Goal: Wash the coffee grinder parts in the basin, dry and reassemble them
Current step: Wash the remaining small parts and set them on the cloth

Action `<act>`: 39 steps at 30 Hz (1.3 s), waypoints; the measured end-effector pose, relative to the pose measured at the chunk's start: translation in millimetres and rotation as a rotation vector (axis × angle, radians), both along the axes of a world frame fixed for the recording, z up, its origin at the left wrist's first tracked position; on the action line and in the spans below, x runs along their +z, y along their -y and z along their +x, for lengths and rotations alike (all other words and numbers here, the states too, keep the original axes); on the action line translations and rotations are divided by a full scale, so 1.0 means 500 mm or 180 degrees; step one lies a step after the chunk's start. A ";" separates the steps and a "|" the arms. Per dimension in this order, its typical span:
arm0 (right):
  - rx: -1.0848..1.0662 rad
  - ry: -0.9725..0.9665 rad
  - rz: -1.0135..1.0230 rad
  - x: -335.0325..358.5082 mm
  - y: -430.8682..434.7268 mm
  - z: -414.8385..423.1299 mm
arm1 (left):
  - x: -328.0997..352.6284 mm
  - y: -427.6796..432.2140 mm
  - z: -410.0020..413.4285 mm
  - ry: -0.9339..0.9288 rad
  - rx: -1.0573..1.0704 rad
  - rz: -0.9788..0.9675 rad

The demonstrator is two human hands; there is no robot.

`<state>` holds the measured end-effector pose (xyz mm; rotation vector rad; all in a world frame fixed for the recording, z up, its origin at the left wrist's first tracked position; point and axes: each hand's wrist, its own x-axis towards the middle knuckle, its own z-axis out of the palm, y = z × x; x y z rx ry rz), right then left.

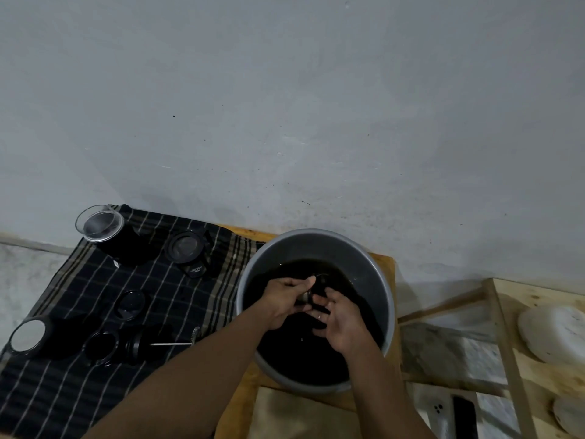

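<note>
1. A dark striped cloth covers the worktop left of both hands. It carries black grinder parts, among them a clear-rimmed container.
2. A grey basin of dark water surrounds both hands.
3. The right hand lies relaxed, its fingers spread in the water and gripping nothing.
4. The left hand curls round a small metal part, just beside the right fingertips.
</note>
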<state>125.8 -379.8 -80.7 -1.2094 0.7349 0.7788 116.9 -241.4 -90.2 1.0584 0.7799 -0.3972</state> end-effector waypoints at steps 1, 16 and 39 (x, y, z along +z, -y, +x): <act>0.0053 0.0128 -0.0061 -0.003 -0.002 -0.004 | 0.001 0.000 0.002 -0.0070 0.0039 0.0009; 0.0640 0.0634 -0.0339 0.000 -0.009 -0.011 | 0.006 -0.007 -0.009 -0.0303 -0.0185 -0.0054; 0.0183 0.0809 -0.1583 -0.027 0.027 -0.011 | -0.019 -0.024 -0.016 -0.0410 -0.0270 0.0192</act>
